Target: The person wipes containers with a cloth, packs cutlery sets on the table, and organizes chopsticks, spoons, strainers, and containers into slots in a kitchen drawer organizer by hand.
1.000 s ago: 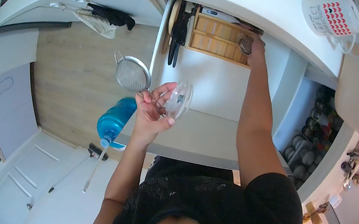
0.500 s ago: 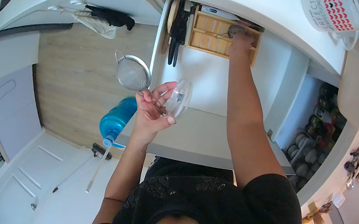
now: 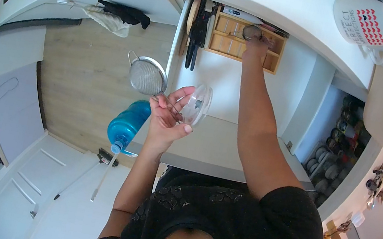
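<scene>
My left hand (image 3: 167,118) is closed around the thin handle of a wire-mesh strainer (image 3: 148,76) and a clear round plastic lid (image 3: 197,105). The strainer's bowl sticks out to the left, past the drawer's side. My right hand (image 3: 257,48) reaches into the open drawer (image 3: 208,81), over a wooden divider tray (image 3: 220,51). At its fingers is a small round metal piece (image 3: 252,32) that looks like a small strainer, with a thin part pointing left. The right fingers look closed at it, though their grip is partly hidden.
Black-handled utensils (image 3: 198,33) lie left of the tray. A white mug with red hearts (image 3: 364,24) stands on the counter (image 3: 274,1). A large blue bottle (image 3: 127,126) is beside the drawer at left. Jars and cans (image 3: 334,155) fill the space at right.
The view has shifted slightly. The small round metal piece shows more clearly above my right fingers, and the right hand has moved a little. My left hand keeps its strainer and lid.
</scene>
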Motion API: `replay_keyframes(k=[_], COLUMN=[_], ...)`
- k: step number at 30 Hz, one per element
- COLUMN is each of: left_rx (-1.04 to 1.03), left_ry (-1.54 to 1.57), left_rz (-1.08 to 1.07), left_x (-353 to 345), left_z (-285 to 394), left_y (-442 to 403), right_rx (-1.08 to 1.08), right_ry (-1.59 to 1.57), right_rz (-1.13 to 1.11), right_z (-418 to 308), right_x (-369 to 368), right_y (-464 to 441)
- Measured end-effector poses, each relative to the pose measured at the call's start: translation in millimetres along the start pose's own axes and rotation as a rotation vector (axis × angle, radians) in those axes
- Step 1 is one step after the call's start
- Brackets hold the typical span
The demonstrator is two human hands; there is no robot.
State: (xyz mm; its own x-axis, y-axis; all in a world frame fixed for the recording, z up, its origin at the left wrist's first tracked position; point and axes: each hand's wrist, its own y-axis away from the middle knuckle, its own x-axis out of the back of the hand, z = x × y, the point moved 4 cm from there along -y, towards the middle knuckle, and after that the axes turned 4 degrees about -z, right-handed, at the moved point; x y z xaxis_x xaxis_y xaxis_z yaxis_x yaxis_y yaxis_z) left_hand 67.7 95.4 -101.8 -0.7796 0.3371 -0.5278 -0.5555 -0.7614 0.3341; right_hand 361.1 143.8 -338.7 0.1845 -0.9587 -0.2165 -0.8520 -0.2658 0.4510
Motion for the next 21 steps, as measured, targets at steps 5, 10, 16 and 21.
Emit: replay_keyframes(k=[5,10,16,21], left_rx=[0.001,-0.006,-0.033,-0.031], left_ry=[-0.007,0.002,-0.011,-0.049], left_rz=[-0.019,-0.027,-0.032,-0.04], left_x=[-2,-3,-4,2], left_z=[1,2,2,-2], left_y=[0,1,1,0], right_rx=[0.162,-0.065,-0.03,0.009], right_ry=[0.686,1.199,1.469,1.526], right_rz=[-0.102,0.007,-0.194,-0.122], right_z=[-19,-30,-24,-15], right_x=[-5,-6,-15,-12], right_y=[16,32,22,23])
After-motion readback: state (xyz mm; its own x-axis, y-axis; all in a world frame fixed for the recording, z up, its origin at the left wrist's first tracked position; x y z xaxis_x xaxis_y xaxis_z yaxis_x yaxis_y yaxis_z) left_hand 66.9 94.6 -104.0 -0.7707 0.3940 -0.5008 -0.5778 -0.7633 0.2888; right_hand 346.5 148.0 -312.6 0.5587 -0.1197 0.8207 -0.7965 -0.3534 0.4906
